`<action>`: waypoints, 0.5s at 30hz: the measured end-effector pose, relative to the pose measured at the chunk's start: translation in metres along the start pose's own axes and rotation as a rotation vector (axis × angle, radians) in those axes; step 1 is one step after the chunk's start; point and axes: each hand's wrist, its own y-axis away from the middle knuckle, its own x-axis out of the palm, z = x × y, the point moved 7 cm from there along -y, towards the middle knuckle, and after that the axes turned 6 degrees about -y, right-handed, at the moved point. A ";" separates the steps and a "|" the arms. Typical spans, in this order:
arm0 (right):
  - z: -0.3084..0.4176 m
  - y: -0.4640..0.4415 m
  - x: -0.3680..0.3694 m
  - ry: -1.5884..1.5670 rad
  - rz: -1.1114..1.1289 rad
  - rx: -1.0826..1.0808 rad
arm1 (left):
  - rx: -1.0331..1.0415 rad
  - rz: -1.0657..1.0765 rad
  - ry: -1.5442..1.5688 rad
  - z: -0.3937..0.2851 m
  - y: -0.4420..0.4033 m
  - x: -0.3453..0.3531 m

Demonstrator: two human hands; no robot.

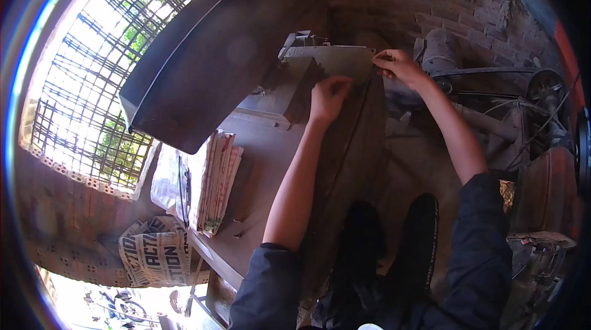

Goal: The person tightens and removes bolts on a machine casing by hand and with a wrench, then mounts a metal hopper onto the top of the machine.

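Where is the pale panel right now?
In the head view, the pale panel is at upper centre, with the right hand at its right corner and the left hand just below.

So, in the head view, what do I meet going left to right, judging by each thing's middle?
Barred window → printed sack → folded stack → left hand → right hand → belt wheel.
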 end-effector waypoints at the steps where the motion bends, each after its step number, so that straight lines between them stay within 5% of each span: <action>1: 0.000 -0.003 0.001 0.020 0.028 0.036 | -0.003 0.003 0.004 0.002 0.000 0.000; 15: 0.009 -0.060 0.040 0.282 0.174 0.230 | -0.119 -0.114 0.367 0.018 -0.003 -0.011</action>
